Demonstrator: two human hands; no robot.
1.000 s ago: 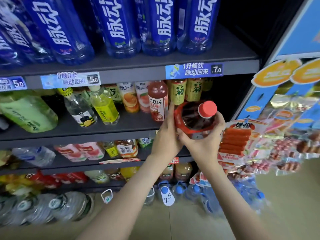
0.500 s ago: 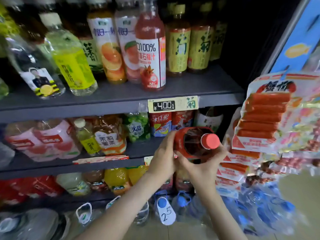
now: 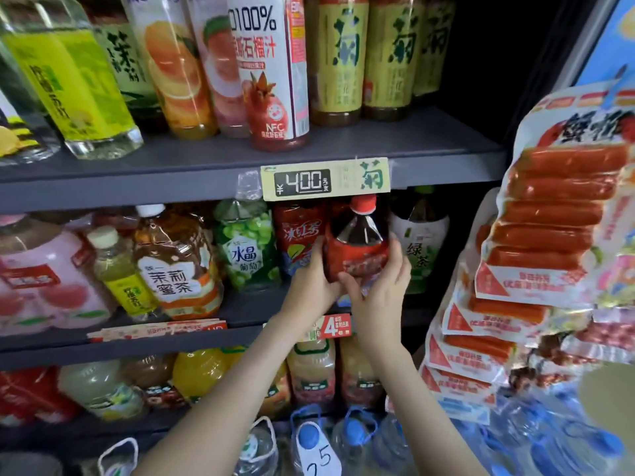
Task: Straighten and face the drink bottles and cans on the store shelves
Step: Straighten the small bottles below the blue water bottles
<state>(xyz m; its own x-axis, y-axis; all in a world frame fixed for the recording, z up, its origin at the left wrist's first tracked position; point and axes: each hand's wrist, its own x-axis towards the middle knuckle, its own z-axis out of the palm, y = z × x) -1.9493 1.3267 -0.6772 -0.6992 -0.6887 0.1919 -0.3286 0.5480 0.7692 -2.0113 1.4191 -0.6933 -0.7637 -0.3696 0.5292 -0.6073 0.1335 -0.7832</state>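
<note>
A dark tea bottle with a red cap and red label stands nearly upright at the front of the middle grey shelf. It sits between another red iced-tea bottle and a green-tea bottle. My left hand grips its left side. My right hand grips its right side and lower front. The bottle's base is hidden behind my fingers.
The upper shelf carries juice and chrysanthemum-tea bottles, with a 4.00 price tag on its edge. Jasmine tea and grape drink stand to the left. Sausage packs hang at right. Water jugs sit below.
Both hands have carried the red-capped bottle from in front of the shelf edge into the row on the middle shelf, tipping it from lying sideways to nearly upright. The camera has moved closer.
</note>
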